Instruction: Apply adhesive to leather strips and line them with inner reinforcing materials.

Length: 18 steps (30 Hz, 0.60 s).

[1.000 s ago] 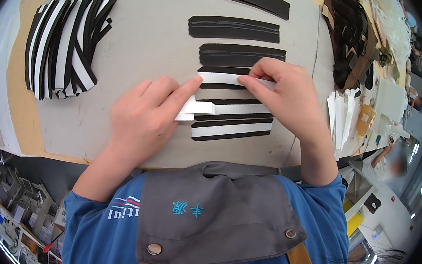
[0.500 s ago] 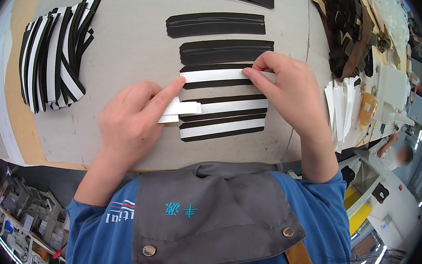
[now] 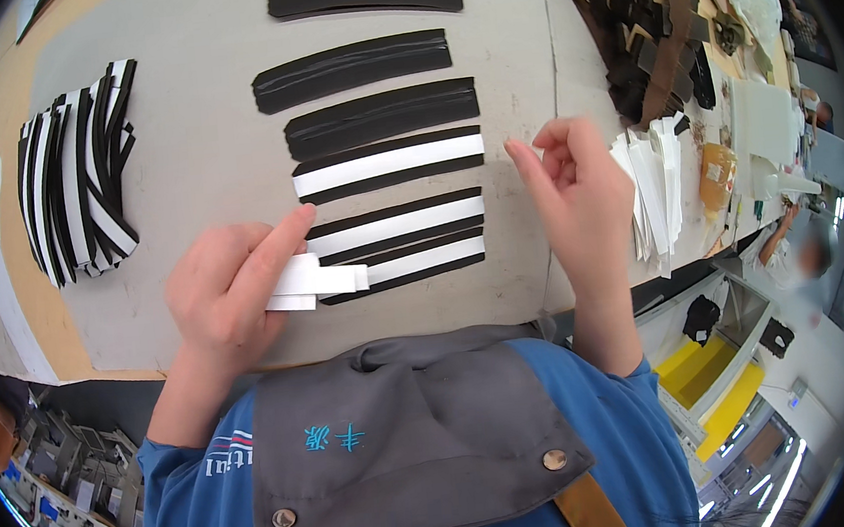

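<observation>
- From where I stand, the left hand (image 3: pixel 224 291) is closed round a few white strips (image 3: pixel 291 283), its index finger stretched forward.
- The right hand (image 3: pixel 585 179) is loosely parted, thumb clear of the curled fingers, with nothing in it that I can see.
- Between the hands lie three white-banded black pieces (image 3: pixel 389 167); the furthest has its left end just beside the left index fingertip, touching or not I can't tell.
- Beyond both hands lie three all-black pieces (image 3: pixel 381 118).
- Laying a band well, I'd judge, means pinning its left end with that fingertip, drawing it lightly straight with the right, and keeping both black margins even.
- I'd keep the spare strips off finished pieces.
</observation>
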Motion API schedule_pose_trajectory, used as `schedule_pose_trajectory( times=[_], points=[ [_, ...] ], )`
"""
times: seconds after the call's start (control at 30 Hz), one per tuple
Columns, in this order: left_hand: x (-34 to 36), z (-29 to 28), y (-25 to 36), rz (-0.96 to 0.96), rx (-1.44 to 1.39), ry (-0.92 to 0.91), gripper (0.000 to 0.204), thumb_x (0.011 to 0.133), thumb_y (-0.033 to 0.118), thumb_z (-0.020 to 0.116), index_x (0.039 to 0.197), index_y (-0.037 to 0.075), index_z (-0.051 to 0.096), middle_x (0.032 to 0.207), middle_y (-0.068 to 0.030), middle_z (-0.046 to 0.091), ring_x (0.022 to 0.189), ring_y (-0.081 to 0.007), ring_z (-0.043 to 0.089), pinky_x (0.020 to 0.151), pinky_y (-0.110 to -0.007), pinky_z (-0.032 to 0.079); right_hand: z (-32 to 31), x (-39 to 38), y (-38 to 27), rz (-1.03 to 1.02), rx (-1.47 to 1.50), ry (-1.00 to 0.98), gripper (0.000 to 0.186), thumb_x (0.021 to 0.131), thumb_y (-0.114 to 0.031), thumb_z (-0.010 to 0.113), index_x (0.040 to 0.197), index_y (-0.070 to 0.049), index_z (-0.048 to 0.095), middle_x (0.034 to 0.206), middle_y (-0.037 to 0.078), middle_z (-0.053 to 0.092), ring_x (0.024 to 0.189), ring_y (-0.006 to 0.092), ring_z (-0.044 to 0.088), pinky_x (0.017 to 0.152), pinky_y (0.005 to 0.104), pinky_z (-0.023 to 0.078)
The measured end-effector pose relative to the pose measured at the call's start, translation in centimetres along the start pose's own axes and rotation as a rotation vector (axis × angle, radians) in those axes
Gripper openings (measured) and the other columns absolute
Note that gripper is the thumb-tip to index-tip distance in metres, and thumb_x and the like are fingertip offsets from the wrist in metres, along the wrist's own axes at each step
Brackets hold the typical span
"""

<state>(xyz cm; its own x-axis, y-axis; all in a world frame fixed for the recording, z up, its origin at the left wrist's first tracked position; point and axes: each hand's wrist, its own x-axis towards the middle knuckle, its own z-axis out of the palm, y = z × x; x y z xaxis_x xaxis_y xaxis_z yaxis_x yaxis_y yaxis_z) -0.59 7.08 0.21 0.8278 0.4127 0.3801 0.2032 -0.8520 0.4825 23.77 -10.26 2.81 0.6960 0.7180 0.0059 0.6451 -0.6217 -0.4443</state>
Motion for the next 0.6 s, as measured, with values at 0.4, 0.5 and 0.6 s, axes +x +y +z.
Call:
schedule_pose_trajectory(
  times=[0.4,0.5,0.6],
  points=[
    [6.7,3.6,3.6,0.154,0.081,-0.254,0.052,0.072,0.004,0.07,0.123,0.012,0.073,0.094,0.0037,0.064,0.072,-0.0151,0.056,0.058,-0.028,0.048,2.8,-3.6,2.3,-0.456,0.015,0.165,0.035,0.081,-0.019,0.083,0.115,-0.014,0.078,0.08,-0.005,0.061,0.065,0.0109,0.057,0.056,0.0303,0.035],
    [6.4,4.3,3.5,0.146,0.098,-0.275,0.05,0.074,0.005,0.069,0.123,0.013,0.074,0.092,0.0038,0.062,0.07,-0.0147,0.055,0.057,-0.028,0.048,2.9,-3.6,2.2,-0.446,0.023,0.146,0.035,0.081,-0.016,0.082,0.116,-0.014,0.078,0.081,-0.004,0.063,0.064,0.0117,0.056,0.057,0.0302,0.036],
    [6.4,4.5,3.6,0.144,0.112,-0.283,0.048,0.075,0.008,0.069,0.122,0.014,0.075,0.09,0.0046,0.061,0.069,-0.0138,0.054,0.056,-0.028,0.048,3.0,-3.7,2.4,-0.444,0.021,0.134,0.034,0.082,-0.015,0.082,0.116,-0.014,0.078,0.083,-0.004,0.063,0.066,0.0114,0.056,0.059,0.0297,0.037]
  ],
)
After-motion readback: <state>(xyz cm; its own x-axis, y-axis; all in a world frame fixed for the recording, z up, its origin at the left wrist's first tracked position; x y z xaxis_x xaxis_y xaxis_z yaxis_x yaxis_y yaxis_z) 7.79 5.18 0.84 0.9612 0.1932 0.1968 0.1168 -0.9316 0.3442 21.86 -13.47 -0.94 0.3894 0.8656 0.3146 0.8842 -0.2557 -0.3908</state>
